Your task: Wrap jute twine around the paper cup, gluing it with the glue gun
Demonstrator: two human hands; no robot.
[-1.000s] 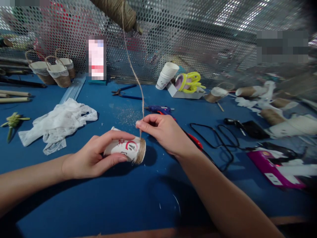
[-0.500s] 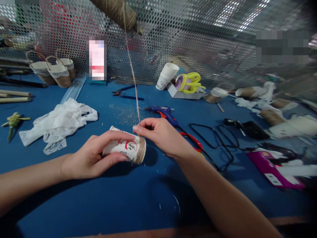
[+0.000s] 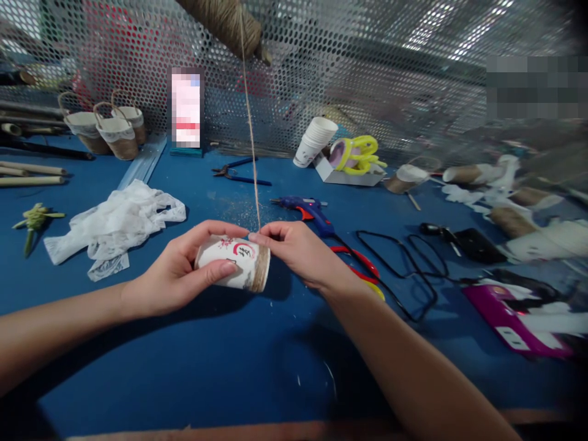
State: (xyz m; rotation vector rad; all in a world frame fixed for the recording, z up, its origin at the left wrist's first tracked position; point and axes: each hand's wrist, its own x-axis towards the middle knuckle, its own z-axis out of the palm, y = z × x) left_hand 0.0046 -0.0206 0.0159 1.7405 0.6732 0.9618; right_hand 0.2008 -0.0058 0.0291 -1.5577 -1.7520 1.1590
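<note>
A printed white paper cup (image 3: 229,260) lies on its side in the air above the blue table, its twine-wrapped end toward the right. My left hand (image 3: 181,266) is closed around the cup, thumb on the near side and fingers over the top. At the wrapped end, my right hand (image 3: 294,248) pinches a strand of jute twine (image 3: 253,165) against the cup. That strand runs taut up to a large twine spool (image 3: 229,27) hanging at the top of the view.
A blue glue gun (image 3: 305,208) and pliers (image 3: 239,171) lie behind the hands. White lace (image 3: 119,223) is heaped at left, near small twine-covered baskets (image 3: 117,138). Stacked paper cups (image 3: 315,141) lean at the back. Red-handled scissors (image 3: 362,266) and a black cord (image 3: 408,275) lie right.
My left hand has turned the cup about its length, so its print sits higher and the thumb has rolled upward. My right hand still pinches the twine. The view has shifted slightly.
</note>
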